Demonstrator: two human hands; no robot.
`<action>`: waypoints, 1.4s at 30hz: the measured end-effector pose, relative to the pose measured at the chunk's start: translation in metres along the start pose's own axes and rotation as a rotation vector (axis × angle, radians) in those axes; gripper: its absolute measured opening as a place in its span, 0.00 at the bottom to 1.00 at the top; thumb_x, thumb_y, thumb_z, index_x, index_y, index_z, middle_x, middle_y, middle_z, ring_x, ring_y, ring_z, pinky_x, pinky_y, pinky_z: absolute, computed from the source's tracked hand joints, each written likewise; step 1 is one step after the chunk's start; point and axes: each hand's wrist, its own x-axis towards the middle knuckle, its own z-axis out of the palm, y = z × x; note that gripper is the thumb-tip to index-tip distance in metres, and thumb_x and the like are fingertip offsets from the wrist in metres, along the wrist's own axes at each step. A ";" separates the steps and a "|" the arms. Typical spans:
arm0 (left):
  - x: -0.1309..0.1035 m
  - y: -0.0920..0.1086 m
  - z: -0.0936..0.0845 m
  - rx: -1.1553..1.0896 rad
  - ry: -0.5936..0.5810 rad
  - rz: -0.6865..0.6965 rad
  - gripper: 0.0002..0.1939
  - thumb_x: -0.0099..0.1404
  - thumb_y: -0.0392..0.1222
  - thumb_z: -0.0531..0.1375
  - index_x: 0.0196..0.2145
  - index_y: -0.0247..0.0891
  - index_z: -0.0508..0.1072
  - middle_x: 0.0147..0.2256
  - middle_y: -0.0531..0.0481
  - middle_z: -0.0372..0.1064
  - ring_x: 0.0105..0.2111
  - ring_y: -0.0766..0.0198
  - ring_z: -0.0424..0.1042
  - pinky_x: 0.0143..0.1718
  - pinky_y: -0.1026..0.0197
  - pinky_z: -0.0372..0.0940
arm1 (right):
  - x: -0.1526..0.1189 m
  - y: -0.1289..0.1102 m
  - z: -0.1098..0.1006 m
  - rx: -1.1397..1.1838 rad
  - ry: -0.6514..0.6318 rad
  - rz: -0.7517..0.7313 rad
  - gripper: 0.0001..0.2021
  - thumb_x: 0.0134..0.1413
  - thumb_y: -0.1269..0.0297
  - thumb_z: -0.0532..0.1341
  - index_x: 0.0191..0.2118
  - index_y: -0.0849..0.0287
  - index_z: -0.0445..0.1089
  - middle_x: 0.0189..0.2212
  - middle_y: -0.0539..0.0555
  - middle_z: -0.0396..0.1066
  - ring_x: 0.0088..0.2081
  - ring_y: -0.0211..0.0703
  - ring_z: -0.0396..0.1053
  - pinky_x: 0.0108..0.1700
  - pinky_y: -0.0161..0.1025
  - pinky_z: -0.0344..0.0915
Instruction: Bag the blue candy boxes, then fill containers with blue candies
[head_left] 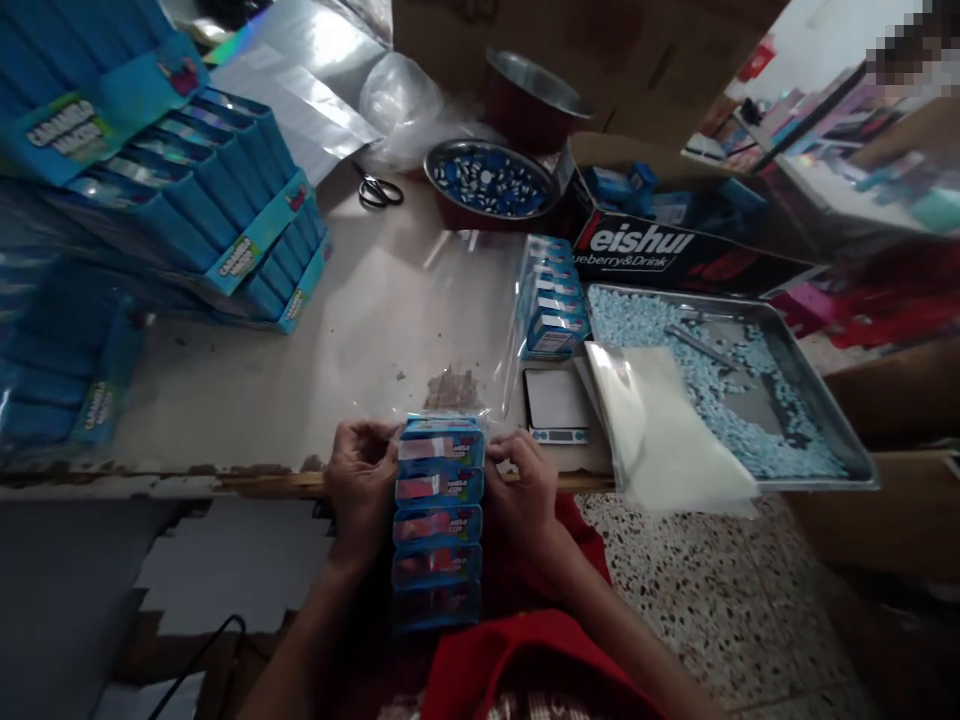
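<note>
Worn along its front edge, a pale table (375,290) bears a digital scale (556,400) and clear plastic film (469,300). Just before it, the left hand (361,488) and right hand (527,488) grip a row of blue boxes (437,525) from opposite sides, fingers curled at its far end; most of the row extends bodyward from the grip.

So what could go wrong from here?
The row of blue boxes, with the left hand and right hand at its far end, extends past the table edge; if the grip loosens, it might slip down. The cream sheets overhang that edge near the right arm, so a bump could knock them off.
</note>
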 end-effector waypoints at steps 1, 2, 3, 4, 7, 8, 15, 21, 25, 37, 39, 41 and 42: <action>0.001 0.003 0.000 -0.003 0.008 -0.023 0.21 0.52 0.49 0.71 0.38 0.40 0.68 0.33 0.51 0.76 0.34 0.60 0.77 0.33 0.63 0.69 | 0.000 0.002 0.001 -0.007 0.001 0.009 0.08 0.58 0.76 0.63 0.32 0.55 0.68 0.31 0.49 0.72 0.36 0.40 0.70 0.39 0.37 0.67; 0.002 0.005 0.000 0.020 0.011 -0.035 0.22 0.52 0.49 0.71 0.39 0.40 0.68 0.34 0.50 0.76 0.34 0.59 0.77 0.33 0.63 0.69 | 0.000 0.003 0.001 -0.015 -0.003 0.018 0.07 0.58 0.76 0.63 0.33 0.55 0.68 0.32 0.50 0.72 0.37 0.41 0.71 0.40 0.38 0.67; 0.004 0.007 -0.001 0.075 0.006 -0.028 0.22 0.52 0.49 0.71 0.40 0.40 0.70 0.35 0.49 0.77 0.35 0.58 0.78 0.33 0.63 0.69 | -0.001 0.005 0.002 -0.026 -0.008 0.021 0.07 0.58 0.75 0.63 0.34 0.55 0.69 0.33 0.50 0.73 0.38 0.41 0.71 0.41 0.39 0.67; 0.005 0.008 -0.002 0.161 -0.005 0.007 0.20 0.53 0.49 0.70 0.41 0.40 0.71 0.36 0.49 0.77 0.35 0.58 0.78 0.33 0.62 0.69 | -0.002 0.006 0.003 -0.038 -0.010 0.016 0.06 0.59 0.74 0.63 0.35 0.55 0.69 0.34 0.51 0.74 0.38 0.42 0.72 0.41 0.40 0.68; 0.008 0.006 -0.008 0.446 -0.053 0.234 0.13 0.60 0.47 0.64 0.40 0.39 0.75 0.35 0.48 0.77 0.33 0.58 0.77 0.32 0.62 0.67 | -0.003 0.008 0.004 -0.076 0.001 -0.008 0.05 0.61 0.73 0.62 0.36 0.55 0.69 0.33 0.52 0.75 0.37 0.42 0.72 0.42 0.41 0.68; 0.009 0.004 -0.011 0.524 -0.078 0.320 0.11 0.61 0.45 0.62 0.40 0.39 0.76 0.35 0.49 0.77 0.32 0.58 0.77 0.31 0.62 0.66 | -0.003 0.008 0.004 -0.090 0.003 -0.012 0.05 0.61 0.73 0.62 0.35 0.56 0.69 0.32 0.51 0.75 0.36 0.42 0.72 0.41 0.40 0.67; 0.008 -0.008 -0.026 0.756 -0.153 0.582 0.09 0.66 0.40 0.57 0.43 0.42 0.74 0.33 0.51 0.76 0.29 0.61 0.75 0.28 0.64 0.62 | 0.015 0.017 -0.014 -0.341 -0.177 -0.166 0.12 0.64 0.71 0.58 0.28 0.55 0.62 0.27 0.51 0.69 0.32 0.42 0.64 0.38 0.40 0.61; -0.017 -0.009 -0.035 0.709 -0.051 0.510 0.13 0.63 0.47 0.60 0.43 0.39 0.75 0.35 0.48 0.77 0.32 0.60 0.76 0.31 0.63 0.67 | -0.004 0.010 -0.025 -0.166 -0.203 -0.054 0.11 0.56 0.74 0.61 0.28 0.55 0.59 0.25 0.47 0.65 0.30 0.38 0.61 0.34 0.37 0.57; -0.033 -0.007 -0.037 0.614 -0.081 0.439 0.15 0.62 0.50 0.62 0.42 0.38 0.75 0.35 0.50 0.76 0.30 0.62 0.75 0.30 0.64 0.67 | -0.022 -0.006 -0.030 -0.163 -0.190 -0.128 0.11 0.56 0.75 0.59 0.26 0.55 0.59 0.24 0.48 0.64 0.29 0.39 0.60 0.35 0.38 0.57; -0.015 0.005 -0.025 0.630 -0.263 0.611 0.12 0.65 0.41 0.60 0.46 0.39 0.70 0.33 0.50 0.80 0.29 0.62 0.80 0.28 0.66 0.69 | -0.014 -0.005 -0.029 0.019 -0.081 0.031 0.04 0.61 0.67 0.62 0.42 0.55 0.69 0.33 0.50 0.75 0.33 0.37 0.74 0.37 0.33 0.69; -0.014 0.003 -0.028 0.614 -0.272 0.647 0.12 0.66 0.41 0.60 0.47 0.39 0.69 0.34 0.49 0.80 0.31 0.61 0.81 0.29 0.66 0.70 | -0.012 -0.005 -0.030 -0.031 -0.089 -0.029 0.03 0.62 0.68 0.62 0.42 0.55 0.70 0.32 0.49 0.76 0.32 0.37 0.74 0.36 0.33 0.69; -0.014 0.001 -0.030 0.630 -0.259 0.703 0.09 0.68 0.41 0.59 0.46 0.39 0.69 0.34 0.48 0.80 0.31 0.61 0.81 0.30 0.66 0.70 | -0.011 -0.006 -0.032 -0.103 -0.082 -0.093 0.01 0.63 0.67 0.61 0.40 0.56 0.71 0.30 0.49 0.76 0.29 0.37 0.74 0.34 0.34 0.67; -0.015 0.001 -0.030 0.647 -0.243 0.730 0.08 0.69 0.42 0.58 0.44 0.39 0.70 0.34 0.48 0.80 0.31 0.61 0.81 0.30 0.66 0.70 | -0.010 -0.007 -0.034 -0.145 -0.080 -0.122 0.01 0.63 0.67 0.61 0.39 0.56 0.70 0.28 0.48 0.76 0.28 0.37 0.73 0.33 0.34 0.66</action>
